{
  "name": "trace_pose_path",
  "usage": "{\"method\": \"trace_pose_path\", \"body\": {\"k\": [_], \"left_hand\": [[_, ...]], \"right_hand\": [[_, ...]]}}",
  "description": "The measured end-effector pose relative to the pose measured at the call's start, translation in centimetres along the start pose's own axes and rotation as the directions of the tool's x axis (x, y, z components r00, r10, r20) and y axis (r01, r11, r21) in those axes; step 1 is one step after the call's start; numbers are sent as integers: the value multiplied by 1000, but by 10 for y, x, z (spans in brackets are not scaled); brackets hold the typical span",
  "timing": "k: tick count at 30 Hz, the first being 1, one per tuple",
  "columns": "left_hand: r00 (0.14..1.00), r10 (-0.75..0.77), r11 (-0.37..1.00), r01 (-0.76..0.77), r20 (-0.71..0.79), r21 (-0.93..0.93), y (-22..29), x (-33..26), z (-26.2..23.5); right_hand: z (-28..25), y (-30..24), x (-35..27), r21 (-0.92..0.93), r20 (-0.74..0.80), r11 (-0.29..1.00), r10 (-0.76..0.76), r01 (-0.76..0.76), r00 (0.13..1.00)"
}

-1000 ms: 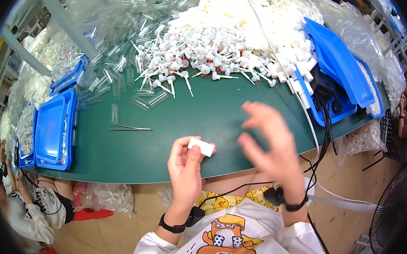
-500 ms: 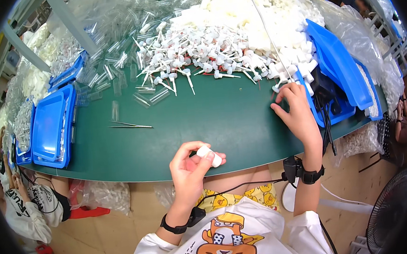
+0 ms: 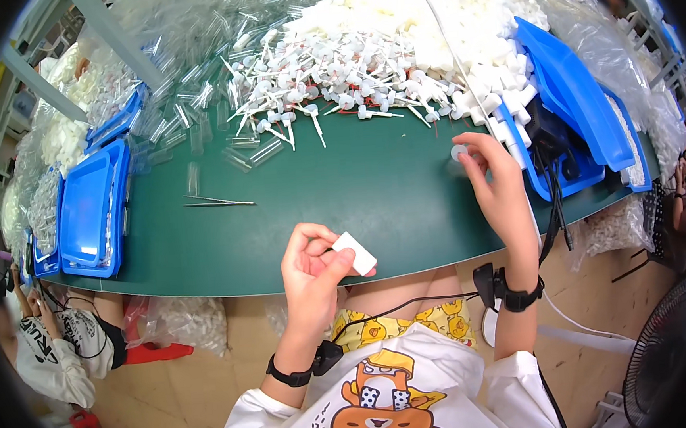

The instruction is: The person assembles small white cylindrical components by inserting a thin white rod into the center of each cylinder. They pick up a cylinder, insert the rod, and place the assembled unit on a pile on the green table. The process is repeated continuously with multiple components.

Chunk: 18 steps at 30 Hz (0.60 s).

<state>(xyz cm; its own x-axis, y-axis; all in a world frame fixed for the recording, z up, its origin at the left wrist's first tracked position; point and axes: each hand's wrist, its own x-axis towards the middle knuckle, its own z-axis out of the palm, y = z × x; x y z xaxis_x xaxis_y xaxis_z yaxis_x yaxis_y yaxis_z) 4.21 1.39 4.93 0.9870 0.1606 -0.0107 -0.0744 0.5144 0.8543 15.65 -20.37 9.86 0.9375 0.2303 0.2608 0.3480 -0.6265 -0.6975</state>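
"What's on my feed, hands outward?"
"I count one white cylinder [image 3: 357, 254], short and smooth, at my left hand's [image 3: 308, 258] three o'clock, gripped by thumb and fingers. At two o'clock, my right hand [image 3: 499, 170] narrowly pinches one translucent round piece [image 3: 459, 152]."
"Beyond?"
"One pair of tweezers [image 3: 220, 203], ten o'clock, green worktop [image 3: 279, 210]."

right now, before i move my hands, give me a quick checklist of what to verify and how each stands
1. Left hand holding the white piece: ok, between thumb and fingers.
2. Right hand holding the small round piece: ok, at the fingertips.
3. Tweezers apart from both hands: ok, lying on the green tabletop.
4. White cable not touching the right hand: cannot tell, it passes behind the hand in this view.
5. Opening in the white piece: cannot tell, none shows.
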Motion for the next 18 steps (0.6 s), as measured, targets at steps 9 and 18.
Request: {"method": "trace_pose_path", "body": {"k": [9, 18], "left_hand": [[996, -57, 998, 58, 64, -11, 8, 4, 4], [968, -138, 989, 145, 212, -20, 14, -7, 8]], "right_hand": [[2, -16, -48, 838, 240, 516, -58, -177, 969], [12, -33, -72, 682, 177, 731, -202, 28, 963]]}}
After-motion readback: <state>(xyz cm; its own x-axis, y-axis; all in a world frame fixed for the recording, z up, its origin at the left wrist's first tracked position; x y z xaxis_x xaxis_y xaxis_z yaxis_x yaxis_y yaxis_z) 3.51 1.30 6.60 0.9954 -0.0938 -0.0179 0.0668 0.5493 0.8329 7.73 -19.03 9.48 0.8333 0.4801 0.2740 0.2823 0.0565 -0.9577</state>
